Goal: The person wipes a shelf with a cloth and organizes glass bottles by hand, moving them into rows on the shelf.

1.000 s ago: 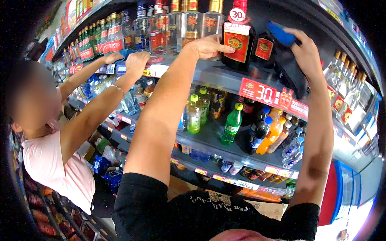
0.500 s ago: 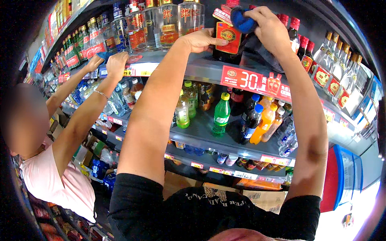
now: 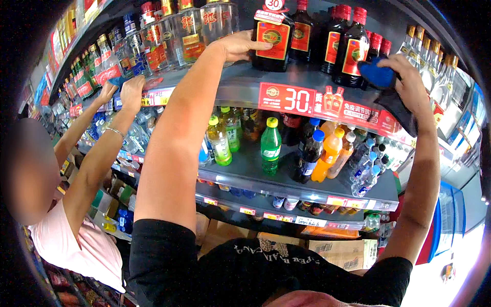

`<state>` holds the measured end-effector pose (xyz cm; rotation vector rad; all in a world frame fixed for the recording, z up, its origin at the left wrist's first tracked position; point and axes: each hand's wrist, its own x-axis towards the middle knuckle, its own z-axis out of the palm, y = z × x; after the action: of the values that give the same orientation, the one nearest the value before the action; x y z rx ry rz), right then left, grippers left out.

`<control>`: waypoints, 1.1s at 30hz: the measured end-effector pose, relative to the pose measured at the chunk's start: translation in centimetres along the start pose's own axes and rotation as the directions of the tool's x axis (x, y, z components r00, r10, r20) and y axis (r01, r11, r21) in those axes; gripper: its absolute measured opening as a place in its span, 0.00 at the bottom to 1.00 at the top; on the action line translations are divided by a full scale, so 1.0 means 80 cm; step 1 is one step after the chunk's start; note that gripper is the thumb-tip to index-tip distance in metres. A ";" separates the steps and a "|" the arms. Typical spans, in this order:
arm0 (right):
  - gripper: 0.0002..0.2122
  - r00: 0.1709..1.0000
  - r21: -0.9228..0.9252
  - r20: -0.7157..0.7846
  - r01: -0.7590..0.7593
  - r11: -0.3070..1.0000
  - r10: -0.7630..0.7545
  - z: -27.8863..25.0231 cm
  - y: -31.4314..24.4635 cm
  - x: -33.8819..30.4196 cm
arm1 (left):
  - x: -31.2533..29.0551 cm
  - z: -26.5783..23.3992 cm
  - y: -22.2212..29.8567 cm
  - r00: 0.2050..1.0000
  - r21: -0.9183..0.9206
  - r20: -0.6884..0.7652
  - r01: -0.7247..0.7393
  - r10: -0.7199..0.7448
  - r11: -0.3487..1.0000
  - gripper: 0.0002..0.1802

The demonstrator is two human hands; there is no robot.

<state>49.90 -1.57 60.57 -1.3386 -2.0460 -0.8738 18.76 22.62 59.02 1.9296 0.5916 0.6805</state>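
Note:
My left hand [image 3: 236,47] is wrapped round the side of a dark liquor bottle [image 3: 272,43] with a red label, its thumb lying over the label's edge. The bottle stands upright on the upper shelf [image 3: 225,94] and carries a red and white tag at its neck. In my right hand [image 3: 407,82] is a cloth [image 3: 378,74], blue at one end and dark where it hangs down over the shelf edge. Beside it stands a dark bottle with a red cap [image 3: 353,48]. More bottles of this kind are behind, partly hidden.
Clear glass liquor bottles [image 3: 190,36] line the shelf at left, others [image 3: 444,77] at far right. A red sign [image 3: 287,98] hangs on the shelf edge. Drinks such as a green bottle [image 3: 270,146] fill the shelf below. At left another person [image 3: 76,240] holds a blue cloth [image 3: 118,82].
My right hand has moved right with the cloth, away from the bottle in my left hand, uncovering dark bottles behind. The view has shifted slightly. My left hand keeps its grip.

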 end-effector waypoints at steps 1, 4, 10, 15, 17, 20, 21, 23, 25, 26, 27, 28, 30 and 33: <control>0.20 1.000 -0.025 0.011 -0.022 0.999 0.022 0.001 0.016 -0.013 | 0.007 -0.002 -0.001 1.000 0.003 -0.003 0.010 -0.010 1.000 0.31; 0.20 0.993 -0.044 0.072 -0.088 0.995 0.091 0.006 0.058 -0.047 | 0.011 0.010 0.004 0.999 -0.031 -0.015 0.033 -0.034 0.999 0.29; 0.18 0.980 0.025 0.089 -0.183 0.983 0.180 0.030 0.092 -0.060 | 0.017 0.003 -0.004 0.992 -0.039 -0.060 0.110 -0.112 0.993 0.27; 0.18 0.977 -0.102 0.135 -0.153 0.983 0.166 0.056 0.131 -0.052 | 0.019 0.017 0.001 0.995 -0.054 -0.038 0.094 -0.097 0.994 0.26; 0.17 0.957 -0.159 0.177 -0.202 0.966 0.229 0.066 0.137 -0.044 | 0.015 0.022 0.003 0.993 -0.044 -0.077 0.090 -0.093 0.995 0.26; 0.17 0.939 -0.093 0.286 -0.172 0.981 0.192 0.067 0.131 -0.038 | 0.010 0.026 0.006 0.993 -0.032 -0.091 0.075 -0.078 0.997 0.25; 0.17 0.932 -0.045 0.327 -0.149 0.988 0.155 0.067 0.126 -0.037 | 0.010 0.025 0.006 0.993 -0.035 -0.087 0.077 -0.079 0.996 0.25; 0.19 0.879 -0.049 0.433 -0.200 0.978 0.202 0.045 0.101 -0.027 | 0.007 0.020 0.002 0.993 -0.044 -0.085 0.081 -0.084 0.996 0.25; 0.20 0.858 -0.063 0.468 -0.208 0.976 0.213 0.027 0.090 -0.023 | 0.007 0.022 0.005 0.994 -0.022 -0.082 0.077 -0.078 0.997 0.26; 0.18 0.891 -0.136 0.424 -0.116 0.984 0.163 0.019 0.094 -0.020 | 0.007 0.025 0.007 0.994 -0.010 -0.079 0.074 -0.075 0.997 0.26; 0.17 0.898 -0.141 0.394 -0.153 0.978 0.197 0.012 0.093 -0.013 | 0.010 0.025 0.004 0.996 -0.028 -0.062 0.057 -0.058 0.998 0.26; 0.16 0.909 -0.126 0.359 -0.179 0.976 0.213 0.008 0.083 0.003 | 0.009 0.016 -0.004 0.997 -0.040 -0.065 0.047 -0.050 0.998 0.27; 0.12 0.925 -0.103 0.279 -0.239 0.966 0.259 -0.007 0.068 0.027 | 0.005 0.030 0.008 0.995 0.027 -0.075 0.064 -0.062 0.998 0.31; 0.11 0.975 0.116 0.079 -0.215 0.970 0.207 -0.008 0.012 0.083 | -0.001 0.010 0.000 0.988 0.117 -0.149 0.063 -0.045 0.991 0.38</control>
<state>48.43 2.06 66.00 -1.5002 -1.9280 -0.6068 19.23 22.08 58.71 1.9795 0.7901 0.7707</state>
